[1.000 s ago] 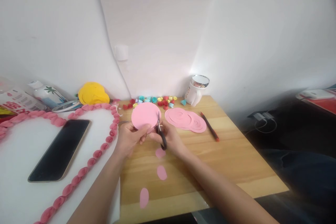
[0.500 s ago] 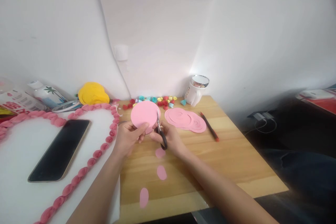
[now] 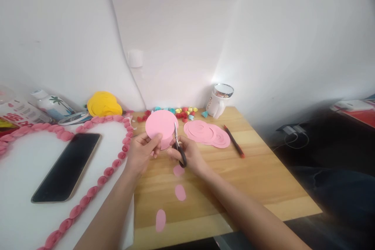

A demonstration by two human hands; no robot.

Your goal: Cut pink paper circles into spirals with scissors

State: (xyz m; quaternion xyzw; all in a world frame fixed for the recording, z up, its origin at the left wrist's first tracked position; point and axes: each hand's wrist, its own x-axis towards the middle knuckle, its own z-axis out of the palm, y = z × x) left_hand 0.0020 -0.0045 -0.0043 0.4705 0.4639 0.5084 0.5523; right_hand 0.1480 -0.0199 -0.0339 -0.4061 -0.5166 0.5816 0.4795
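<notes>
Left hand [image 3: 141,153] pinched the pink paper disc [image 3: 159,124], thumb on top, held up over the table [image 3: 222,191]. Right hand [image 3: 191,155] gripped the scissors [image 3: 183,157], fingers curled round the black handles, blades at the disc's right edge. Paper scraps [image 3: 180,192] lay nearer the body than the hands. Spiral-cut circles [image 3: 199,131], then pen [image 3: 234,141], sat right of the right hand; phone [image 3: 67,168] left of the left.

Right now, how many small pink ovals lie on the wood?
3: far oval just below the scissors, middle oval nearer, near oval leftmost. Others may be hidden.
</notes>
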